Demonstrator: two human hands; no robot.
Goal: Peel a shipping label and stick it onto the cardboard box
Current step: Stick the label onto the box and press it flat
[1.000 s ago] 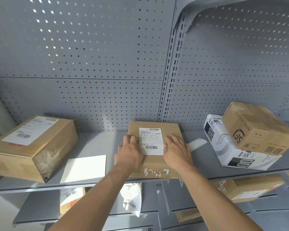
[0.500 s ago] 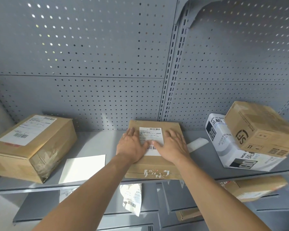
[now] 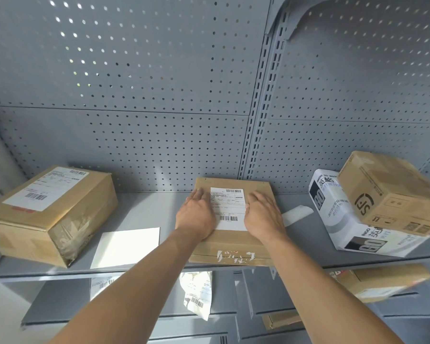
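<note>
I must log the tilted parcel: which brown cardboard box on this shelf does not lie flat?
The brown box at the far right, printed with a round black logo: it leans on the white carton.

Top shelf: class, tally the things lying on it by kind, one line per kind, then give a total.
Brown cardboard boxes: 3, left, middle, right
White printed box: 1
Blank white sheet: 1
Small white strip: 1
Total: 6
</note>
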